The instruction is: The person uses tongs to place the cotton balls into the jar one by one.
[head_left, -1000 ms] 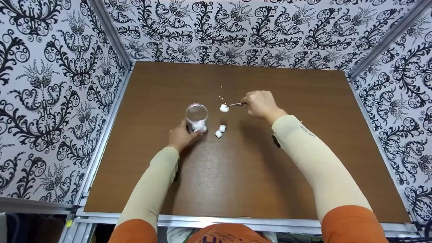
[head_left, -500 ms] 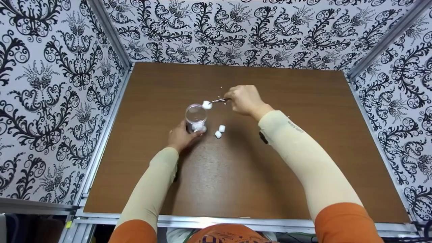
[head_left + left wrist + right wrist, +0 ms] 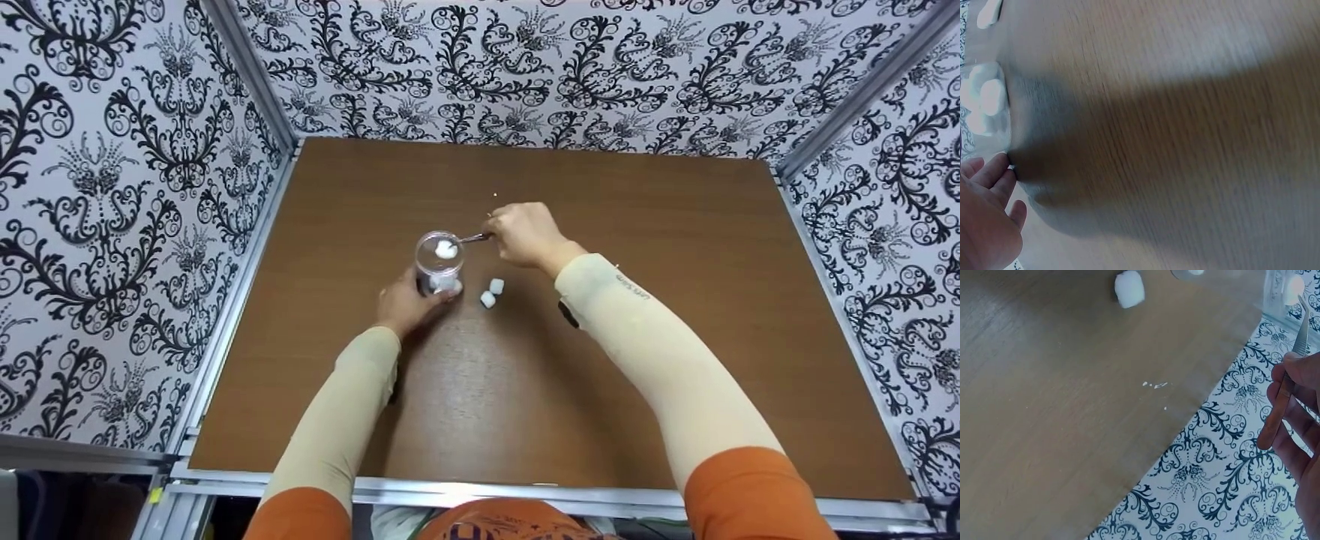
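Clear jar [image 3: 422, 260], one: gripped in my left hand [image 3: 406, 304], several white balls [image 3: 992, 97] already inside. Tweezers [image 3: 474, 238], one: pinched in my right hand [image 3: 526, 234], holding another ball [image 3: 447, 250] at the jar's mouth. Loose pieces [image 3: 488, 300], two: right of the jar, seemingly left to load.

- The left arm [image 3: 345, 412] is pointing forward and slightly inward.
- The left hand [image 3: 405, 306] is gripping with curved fingers [image 3: 994, 171].
- The right arm [image 3: 667, 360] is slanting inward.
- The right hand [image 3: 525, 234] is pinching, sitting farther forward.

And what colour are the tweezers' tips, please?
The tips are silvery grey, clearest in the right wrist view.
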`<state>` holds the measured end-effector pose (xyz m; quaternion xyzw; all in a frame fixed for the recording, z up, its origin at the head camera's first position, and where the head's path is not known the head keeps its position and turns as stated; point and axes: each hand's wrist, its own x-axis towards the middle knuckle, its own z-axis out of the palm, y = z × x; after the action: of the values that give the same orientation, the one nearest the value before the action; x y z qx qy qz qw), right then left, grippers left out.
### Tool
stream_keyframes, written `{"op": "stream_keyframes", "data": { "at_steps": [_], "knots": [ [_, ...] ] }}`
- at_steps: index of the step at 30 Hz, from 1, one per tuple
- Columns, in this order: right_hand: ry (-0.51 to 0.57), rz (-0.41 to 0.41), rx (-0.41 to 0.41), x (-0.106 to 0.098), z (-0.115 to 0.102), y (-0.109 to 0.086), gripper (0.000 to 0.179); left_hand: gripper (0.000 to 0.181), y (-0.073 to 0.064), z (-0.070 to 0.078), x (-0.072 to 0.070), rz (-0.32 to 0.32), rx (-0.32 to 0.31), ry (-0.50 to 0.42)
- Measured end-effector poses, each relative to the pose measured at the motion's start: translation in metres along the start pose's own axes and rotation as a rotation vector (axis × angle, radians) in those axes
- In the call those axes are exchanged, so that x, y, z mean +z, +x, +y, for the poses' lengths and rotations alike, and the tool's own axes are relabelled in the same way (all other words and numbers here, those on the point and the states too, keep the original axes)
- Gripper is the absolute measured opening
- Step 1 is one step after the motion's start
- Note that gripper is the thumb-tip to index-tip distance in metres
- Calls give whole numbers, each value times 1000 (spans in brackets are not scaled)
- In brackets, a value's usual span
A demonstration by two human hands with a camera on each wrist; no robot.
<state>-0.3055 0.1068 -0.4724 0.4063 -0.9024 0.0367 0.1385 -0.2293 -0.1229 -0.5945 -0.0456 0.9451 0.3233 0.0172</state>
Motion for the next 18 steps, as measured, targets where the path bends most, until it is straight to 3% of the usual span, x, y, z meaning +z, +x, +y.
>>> {"op": "stream_keyframes", "data": {
  "at_steps": [9, 18],
  "knots": [
    [0, -54, -10, 5, -3, -2, 23, 89, 0, -1, 2, 12, 8, -1],
    [107, -20, -51, 4, 11, -15, 17, 89, 2, -2, 2, 22, 46, -8]
  ]
}}
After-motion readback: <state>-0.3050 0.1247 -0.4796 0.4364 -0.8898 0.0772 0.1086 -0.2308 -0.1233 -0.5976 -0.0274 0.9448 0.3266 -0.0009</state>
